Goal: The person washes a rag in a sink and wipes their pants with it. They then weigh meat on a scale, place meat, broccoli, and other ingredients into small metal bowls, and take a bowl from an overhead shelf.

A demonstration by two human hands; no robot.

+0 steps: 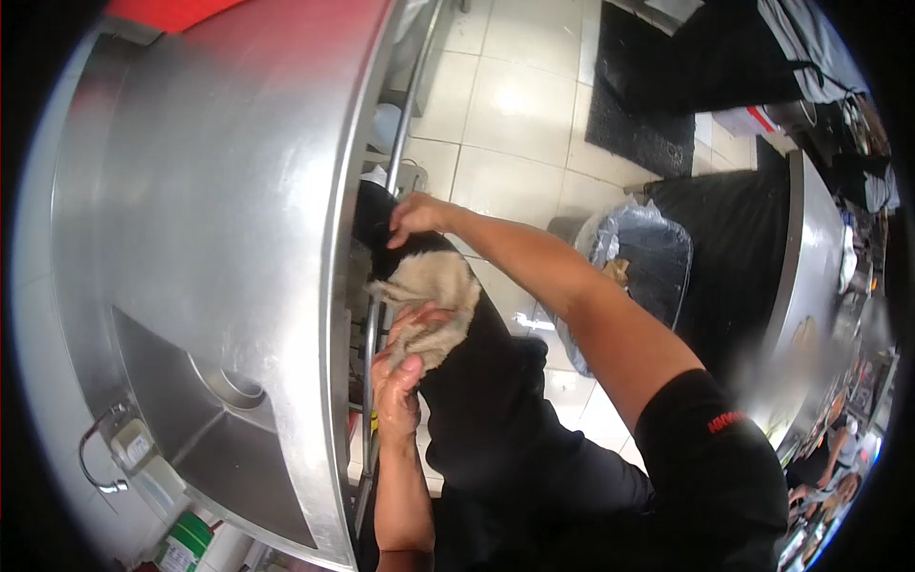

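Note:
A crumpled beige cloth [440, 286] is held in my left hand [398, 367], with the fingers bunched into its folds. The cloth hangs against my black trousers [496, 410], beside the front edge of the steel sink counter. Farther up, my right hand [417, 217] is loosely bent with fingers pointing down over the dark trouser leg. Nothing shows in the right hand, and it is apart from the cloth.
The steel counter [229, 181] with a sink basin [233, 458] and tap [100, 458] fills the left. A metal rail [372, 353] runs below its edge. A lined bin [667, 267] stands right, with a black mat [639, 114] on the tiled floor [515, 105].

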